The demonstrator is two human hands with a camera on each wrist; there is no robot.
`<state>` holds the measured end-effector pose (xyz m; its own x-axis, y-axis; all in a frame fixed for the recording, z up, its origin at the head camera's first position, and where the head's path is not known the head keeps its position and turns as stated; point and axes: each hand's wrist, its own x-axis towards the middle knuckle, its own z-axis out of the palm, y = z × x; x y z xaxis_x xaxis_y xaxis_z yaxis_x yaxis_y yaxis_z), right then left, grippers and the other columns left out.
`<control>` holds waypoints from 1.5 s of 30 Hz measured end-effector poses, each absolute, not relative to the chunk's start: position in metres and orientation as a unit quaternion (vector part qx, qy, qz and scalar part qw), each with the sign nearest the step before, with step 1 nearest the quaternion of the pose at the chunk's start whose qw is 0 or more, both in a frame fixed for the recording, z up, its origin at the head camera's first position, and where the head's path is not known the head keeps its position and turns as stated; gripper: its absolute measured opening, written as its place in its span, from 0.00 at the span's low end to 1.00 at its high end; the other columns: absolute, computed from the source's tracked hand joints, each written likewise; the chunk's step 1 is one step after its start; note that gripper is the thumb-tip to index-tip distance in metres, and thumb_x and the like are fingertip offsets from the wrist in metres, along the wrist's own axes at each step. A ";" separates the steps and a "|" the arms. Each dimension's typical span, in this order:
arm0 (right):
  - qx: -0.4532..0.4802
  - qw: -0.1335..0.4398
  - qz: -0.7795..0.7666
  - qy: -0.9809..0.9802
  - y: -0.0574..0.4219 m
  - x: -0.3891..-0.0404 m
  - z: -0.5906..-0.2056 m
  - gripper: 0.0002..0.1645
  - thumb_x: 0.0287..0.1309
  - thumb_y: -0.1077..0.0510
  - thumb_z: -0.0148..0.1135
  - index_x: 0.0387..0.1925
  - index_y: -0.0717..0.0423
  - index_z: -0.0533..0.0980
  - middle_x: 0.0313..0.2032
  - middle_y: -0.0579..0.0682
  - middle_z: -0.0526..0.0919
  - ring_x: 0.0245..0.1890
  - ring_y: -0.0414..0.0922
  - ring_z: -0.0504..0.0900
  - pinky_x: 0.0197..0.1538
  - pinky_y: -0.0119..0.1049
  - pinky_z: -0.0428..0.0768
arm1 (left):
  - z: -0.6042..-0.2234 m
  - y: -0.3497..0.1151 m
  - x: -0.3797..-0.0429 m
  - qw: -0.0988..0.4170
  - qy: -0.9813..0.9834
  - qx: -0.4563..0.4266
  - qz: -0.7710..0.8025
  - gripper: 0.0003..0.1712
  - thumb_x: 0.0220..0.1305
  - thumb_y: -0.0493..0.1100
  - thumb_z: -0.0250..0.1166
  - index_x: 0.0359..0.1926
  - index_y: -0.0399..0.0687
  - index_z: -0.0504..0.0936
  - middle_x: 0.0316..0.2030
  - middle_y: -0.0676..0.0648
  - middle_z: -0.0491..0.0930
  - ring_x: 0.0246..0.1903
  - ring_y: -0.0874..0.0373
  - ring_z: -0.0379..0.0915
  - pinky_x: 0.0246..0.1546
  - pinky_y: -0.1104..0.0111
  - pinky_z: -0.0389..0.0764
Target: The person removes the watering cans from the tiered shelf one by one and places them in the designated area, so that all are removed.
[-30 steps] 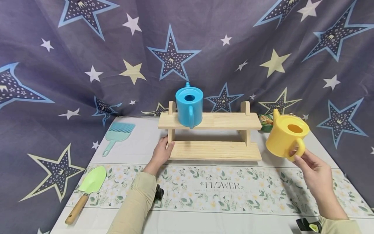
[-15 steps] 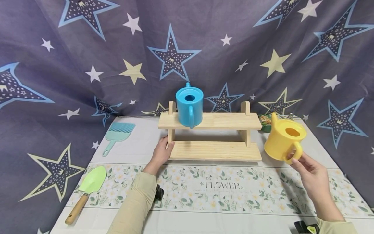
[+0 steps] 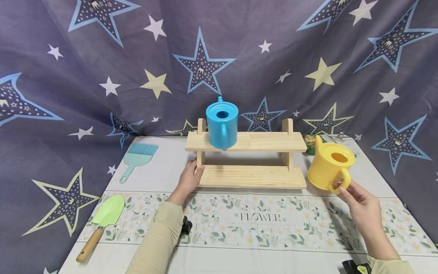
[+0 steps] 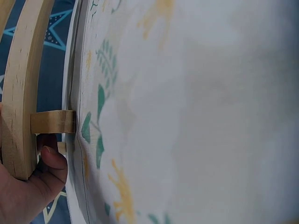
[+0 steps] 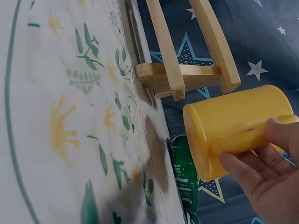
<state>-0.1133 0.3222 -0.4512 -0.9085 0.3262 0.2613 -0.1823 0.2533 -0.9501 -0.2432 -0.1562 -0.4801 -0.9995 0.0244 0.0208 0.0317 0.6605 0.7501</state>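
A yellow watering can [image 3: 329, 167] hangs above the table to the right of a two-tier wooden shelf [image 3: 251, 176]. My right hand [image 3: 363, 207] grips its handle, and in the right wrist view the thumb and fingers [image 5: 275, 133] wrap that handle. On the upper tier, left of centre, stands a blue watering can [image 3: 222, 127], upright with its handle toward me. My left hand [image 3: 190, 176] holds the left end of the lower board; in the left wrist view its fingers [image 4: 53, 161] curl round the board's edge. Part of those fingers is hidden behind the wood.
A teal dustpan-like tool with a toothed edge [image 3: 138, 155] and a green trowel [image 3: 108, 211] with a wooden handle lie at the left. A green packet [image 5: 184, 172] sits behind the yellow can. A star-patterned curtain [image 3: 260, 68] closes off the back.
The right hand has brought the yellow watering can slightly left and lower, toward the shelf. The left hand, the shelf and the blue watering can have stayed in place.
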 end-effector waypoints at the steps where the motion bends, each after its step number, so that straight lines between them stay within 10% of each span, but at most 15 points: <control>1: -0.050 0.209 0.603 -0.768 0.322 -0.113 -0.451 0.26 0.64 0.67 0.61 0.62 0.70 0.69 0.39 0.32 0.84 0.39 0.27 0.83 0.42 0.20 0.79 | -0.480 -0.156 -0.243 0.005 -0.912 -0.015 -0.411 0.30 0.76 0.50 0.50 0.73 0.46 0.61 0.64 0.39 0.66 0.66 0.43 0.61 0.66 0.49 0.61; 45: -0.116 0.180 0.509 -0.834 0.322 -0.117 -0.471 0.28 0.67 0.59 0.60 0.64 0.66 0.68 0.43 0.31 0.82 0.38 0.19 0.77 0.42 0.16 0.77 | -0.482 -0.157 -0.245 -0.006 -0.911 -0.010 -0.413 0.30 0.75 0.52 0.49 0.73 0.48 0.61 0.65 0.40 0.64 0.66 0.43 0.61 0.66 0.48 0.62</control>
